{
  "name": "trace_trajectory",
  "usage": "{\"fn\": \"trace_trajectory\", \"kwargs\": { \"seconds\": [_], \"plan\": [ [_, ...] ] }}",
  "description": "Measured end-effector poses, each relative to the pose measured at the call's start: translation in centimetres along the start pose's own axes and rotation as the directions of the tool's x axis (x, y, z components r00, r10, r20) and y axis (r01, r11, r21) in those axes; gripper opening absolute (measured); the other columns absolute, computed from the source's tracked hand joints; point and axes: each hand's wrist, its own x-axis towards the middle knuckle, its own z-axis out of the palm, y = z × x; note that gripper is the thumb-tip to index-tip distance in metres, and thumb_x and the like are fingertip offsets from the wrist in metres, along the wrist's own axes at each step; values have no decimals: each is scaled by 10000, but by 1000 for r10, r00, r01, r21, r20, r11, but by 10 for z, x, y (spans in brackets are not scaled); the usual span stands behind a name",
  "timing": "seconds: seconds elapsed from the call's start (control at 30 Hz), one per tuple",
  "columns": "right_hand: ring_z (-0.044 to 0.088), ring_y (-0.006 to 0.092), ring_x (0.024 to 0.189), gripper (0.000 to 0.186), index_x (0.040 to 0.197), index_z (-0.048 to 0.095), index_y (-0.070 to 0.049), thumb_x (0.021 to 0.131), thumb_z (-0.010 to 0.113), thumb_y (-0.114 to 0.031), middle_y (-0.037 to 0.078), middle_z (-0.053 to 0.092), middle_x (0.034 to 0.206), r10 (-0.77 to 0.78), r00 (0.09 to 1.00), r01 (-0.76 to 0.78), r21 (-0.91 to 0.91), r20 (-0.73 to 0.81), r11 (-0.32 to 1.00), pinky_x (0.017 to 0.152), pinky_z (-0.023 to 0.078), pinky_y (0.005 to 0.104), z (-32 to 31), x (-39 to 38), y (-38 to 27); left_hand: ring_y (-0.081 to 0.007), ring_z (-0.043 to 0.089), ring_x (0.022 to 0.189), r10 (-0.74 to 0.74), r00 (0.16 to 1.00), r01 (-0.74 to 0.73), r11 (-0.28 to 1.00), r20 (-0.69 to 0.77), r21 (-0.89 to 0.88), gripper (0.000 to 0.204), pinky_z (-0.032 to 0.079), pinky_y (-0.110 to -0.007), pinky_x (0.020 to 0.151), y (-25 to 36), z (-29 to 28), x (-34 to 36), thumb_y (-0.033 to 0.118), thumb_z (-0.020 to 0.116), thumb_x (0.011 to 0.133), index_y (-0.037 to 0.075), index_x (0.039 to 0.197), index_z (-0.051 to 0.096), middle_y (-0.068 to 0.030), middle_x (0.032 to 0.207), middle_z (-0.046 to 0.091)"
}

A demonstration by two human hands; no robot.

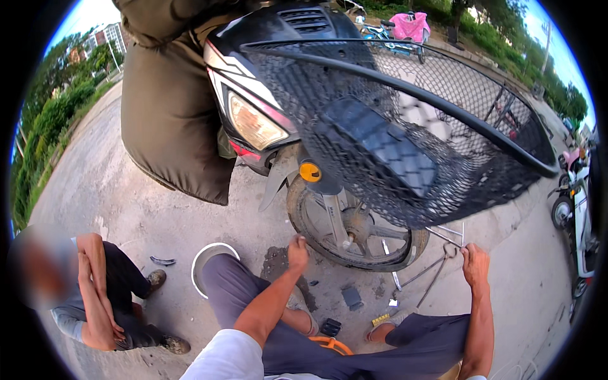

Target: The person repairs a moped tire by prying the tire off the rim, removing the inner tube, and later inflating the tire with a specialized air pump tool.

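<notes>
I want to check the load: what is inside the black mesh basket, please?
The black mesh basket holds a dark oblong object; anything beneath it is hidden.

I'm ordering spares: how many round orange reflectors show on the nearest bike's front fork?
1: the orange reflector, on the fork by the front wheel. Another may be hidden behind.

The front wheel (361, 223) (dusty, broad-spoked) stands upright.

Daylight falls on the pale concrete road (101, 183) around you, bordered by green bushes (56, 142) and a distant building (114, 36) to your left, trees (497, 31) under blue sky (537, 22) ahead right.
</notes>
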Motion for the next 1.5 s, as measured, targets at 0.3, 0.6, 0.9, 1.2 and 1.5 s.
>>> {"fn": "trace_trajectory", "kwargs": {
  "seconds": [0.3,0.6,0.9,1.2,1.5],
  "plan": [
    [555,414,646,228,795,535,-16,957,479,-167,210,558,683,35,995,-41,-66,-93,997,587,410,478,16,-44,-15,-340,576,1091,43,993,-73,955,-112,-286,544,393,-385,960,-47,-15,192,407,413,973,-77,1119,616,-260,1072,646],
    [551,352,564,357,758,548,-3,996,445,-247,174,574,629,393,918,-395,26,45,918,553,411,432,8,-73,-69,-371,539,1144,-53,998,65,939,44,-337,679,361,-387,997,-41,10,211,515,408,900,-77,1161,613,-265,1200,603],
    [475,249,516,407,726,531,10,1006,456,-277,147,520,583,465,885,-463,105,3,880,522,369,392,17,-58,-77,-393,499,1175,64,991,-84,981,-116,-173,640,345,-391,1017,-63,21,218,468,383,935,-83,1205,565,-275,1242,568],
    [412,150,535,394,733,528,5,1005,477,-275,83,481,572,422,906,-414,212,8,885,510,347,338,30,-55,-77,-277,546,1103,-100,975,192,828,197,-527,570,387,-363,962,-75,5,218,433,390,941,-32,1200,594,-179,1187,617],
    [341,46,561,385,770,588,-47,998,516,-349,-58,390,593,572,816,-544,450,86,708,496,250,249,47,-97,-96,-230,533,926,-480,855,229,687,-195,-689,505,413,-408,865,-119,34,228,401,398,938,-21,1052,650,-100,971,609]
  ]
}}
